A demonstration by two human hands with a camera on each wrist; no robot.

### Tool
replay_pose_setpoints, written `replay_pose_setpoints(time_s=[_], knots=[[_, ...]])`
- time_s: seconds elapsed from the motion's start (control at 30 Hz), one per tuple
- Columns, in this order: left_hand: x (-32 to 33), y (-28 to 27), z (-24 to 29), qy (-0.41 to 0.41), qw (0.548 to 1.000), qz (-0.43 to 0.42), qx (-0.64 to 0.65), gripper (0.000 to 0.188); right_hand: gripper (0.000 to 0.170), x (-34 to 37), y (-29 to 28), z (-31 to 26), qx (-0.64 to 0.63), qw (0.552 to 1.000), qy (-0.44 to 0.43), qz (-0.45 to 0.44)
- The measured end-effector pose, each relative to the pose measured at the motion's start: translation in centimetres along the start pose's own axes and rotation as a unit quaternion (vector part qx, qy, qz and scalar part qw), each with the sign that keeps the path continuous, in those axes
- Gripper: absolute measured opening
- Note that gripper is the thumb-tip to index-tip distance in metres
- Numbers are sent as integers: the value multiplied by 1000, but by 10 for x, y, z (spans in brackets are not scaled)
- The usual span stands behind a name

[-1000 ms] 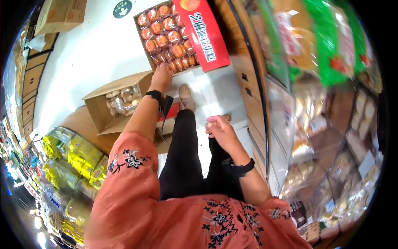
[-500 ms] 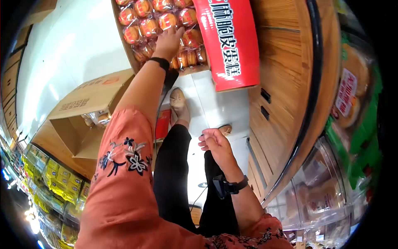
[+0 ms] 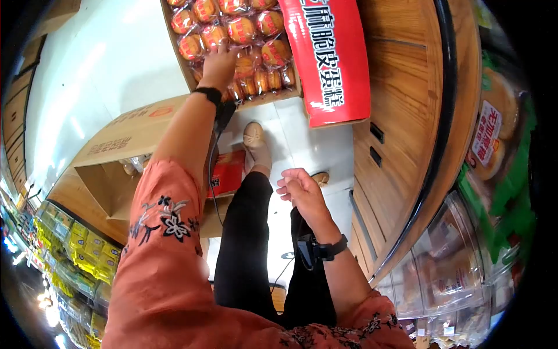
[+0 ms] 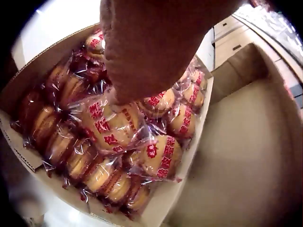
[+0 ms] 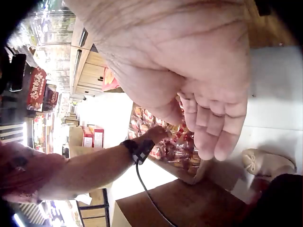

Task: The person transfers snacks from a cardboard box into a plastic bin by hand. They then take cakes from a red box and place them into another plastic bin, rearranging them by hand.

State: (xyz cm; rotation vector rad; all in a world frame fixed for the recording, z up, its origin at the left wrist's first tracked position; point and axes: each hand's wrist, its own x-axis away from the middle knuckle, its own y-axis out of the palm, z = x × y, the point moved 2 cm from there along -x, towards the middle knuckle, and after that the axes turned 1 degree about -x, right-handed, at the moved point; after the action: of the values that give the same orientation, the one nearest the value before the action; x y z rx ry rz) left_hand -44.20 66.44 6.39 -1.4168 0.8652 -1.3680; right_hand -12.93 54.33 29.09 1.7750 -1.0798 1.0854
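Observation:
My left hand (image 3: 218,67) reaches into an open carton (image 3: 302,87) of plastic-wrapped round cakes (image 3: 241,29) in the head view. Its fingers extend over the wrapped cakes and touch them. In the left wrist view the hand (image 4: 151,52) covers the upper middle, its fingertips hidden, with one wrapped cake (image 4: 111,125) lying flat right below it. A row of cakes (image 4: 78,158) stands on edge along the carton's side. My right hand (image 3: 304,191) hangs over the legs, holding nothing. Its palm (image 5: 189,61) and loosely bent fingers show in the right wrist view.
The carton's red printed flap (image 3: 334,64) folds out to the right, beside wooden cabinets (image 3: 401,87). Another cardboard box (image 3: 116,168) stands open at the left. A black cable (image 3: 212,180) hangs from the left wrist. Packaged bread (image 3: 494,128) sits on the right-hand shelf.
The view has come closer to the carton. My left hand moved from its near edge onto the cakes, then shifted slightly left and back. My right hand stays over the legs.

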Motion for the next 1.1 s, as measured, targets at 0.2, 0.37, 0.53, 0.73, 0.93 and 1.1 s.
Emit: replay_pose_setpoints(time_s=[0.2, 0.37, 0.53, 0.73, 0.93, 1.1], knots=[[83, -54, -2, -183, 862, -131, 453, 15, 30, -8, -2, -34, -22, 999, -36, 8], [159, -147, 44, -237, 596, -191, 743, 22, 45, -10, 12, -73, -113, 987, -110, 8], [186, -158, 72, -179, 562, -292, 753, 28, 49, -14, 19, -88, -179, 976, -124, -13], [82, -30, 48, -160, 815, -89, 550, 50, 42, -10, -12, -51, -233, 971, -57, 22], [-53, 76, 67, -90, 764, -35, 637, 50, 42, 7, -37, -5, -201, 979, -3, 41], [-71, 106, 81, -273, 710, -68, 646, 71, 47, 13, -46, 19, -189, 981, 6, 53]])
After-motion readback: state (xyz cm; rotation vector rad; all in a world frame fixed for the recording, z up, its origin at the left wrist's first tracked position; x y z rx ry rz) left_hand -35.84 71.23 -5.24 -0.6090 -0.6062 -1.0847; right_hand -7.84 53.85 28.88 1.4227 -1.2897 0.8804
